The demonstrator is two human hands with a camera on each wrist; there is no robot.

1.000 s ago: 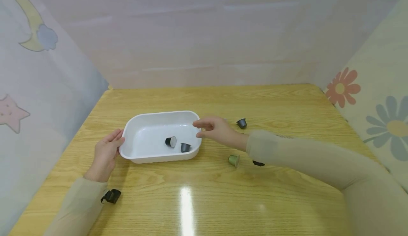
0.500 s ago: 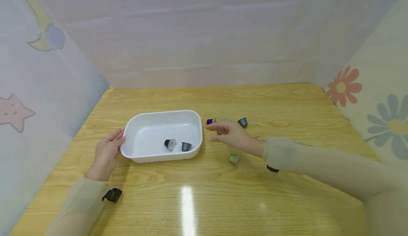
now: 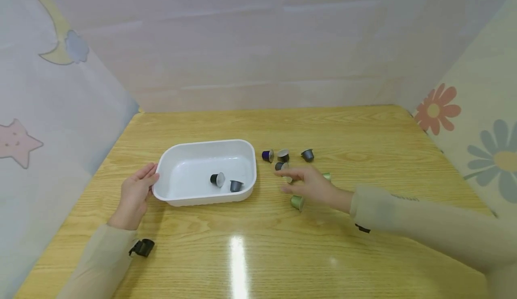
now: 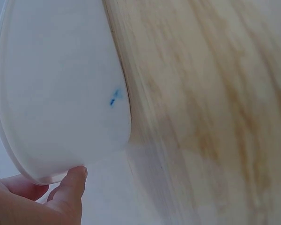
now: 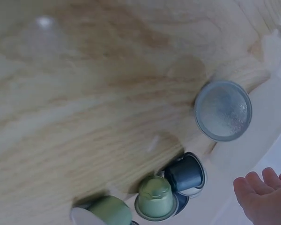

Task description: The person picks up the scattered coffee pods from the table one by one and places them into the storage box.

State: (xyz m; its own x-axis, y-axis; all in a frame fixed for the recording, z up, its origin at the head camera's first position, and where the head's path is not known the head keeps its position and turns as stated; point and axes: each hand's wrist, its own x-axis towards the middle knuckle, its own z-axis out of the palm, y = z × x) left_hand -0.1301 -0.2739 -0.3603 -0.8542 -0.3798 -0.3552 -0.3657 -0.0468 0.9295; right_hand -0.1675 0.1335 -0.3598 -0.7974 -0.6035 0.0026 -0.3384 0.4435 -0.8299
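Observation:
My left hand (image 3: 134,195) grips the left end of a white plastic tub (image 3: 247,191), thumb at the rim. The left wrist view shows its fingertips (image 4: 75,180) on the tub's outer wall. Inside lie a black coffee capsule (image 3: 214,179) with a pale lid and a grey capsule (image 3: 236,186). Over several loose capsules right of the tub, my right hand (image 3: 313,185) is held with thumb and fingers apart, nothing between them. Nearest are a dark grey capsule (image 3: 280,166) and a green capsule (image 3: 296,203). It partly covers two more green ones, including a capsule (image 3: 327,176) behind its wrist.
Farther back on the wooden table (image 3: 202,126) lie a purple capsule (image 3: 266,156), a black capsule (image 3: 283,157) and another grey capsule (image 3: 308,155). Patterned fabric (image 3: 258,65) encloses the table's back and sides.
My right hand has moved from over the tub's right end rightward and toward me, uncovering the purple, black and dark grey capsules. My left hand stays on the tub.

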